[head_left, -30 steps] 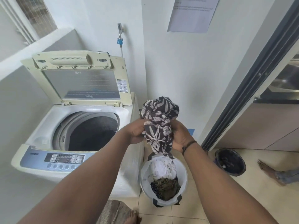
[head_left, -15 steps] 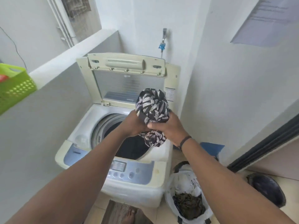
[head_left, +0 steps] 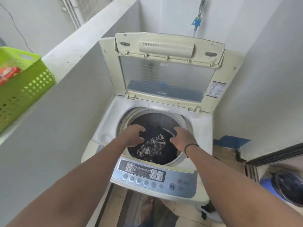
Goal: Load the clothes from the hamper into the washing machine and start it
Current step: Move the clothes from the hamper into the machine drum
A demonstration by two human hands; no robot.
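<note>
White walls flank washing machine [head_left: 164, 163]; patterned garment [head_left: 151, 149] in drum; left hand [head_left: 133, 135], right hand [head_left: 183, 139] spread, empty

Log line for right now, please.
phase: loading | black-and-white patterned garment: in drum | left hand: open, empty | right hand: open, empty | cream washer lid: up
</note>
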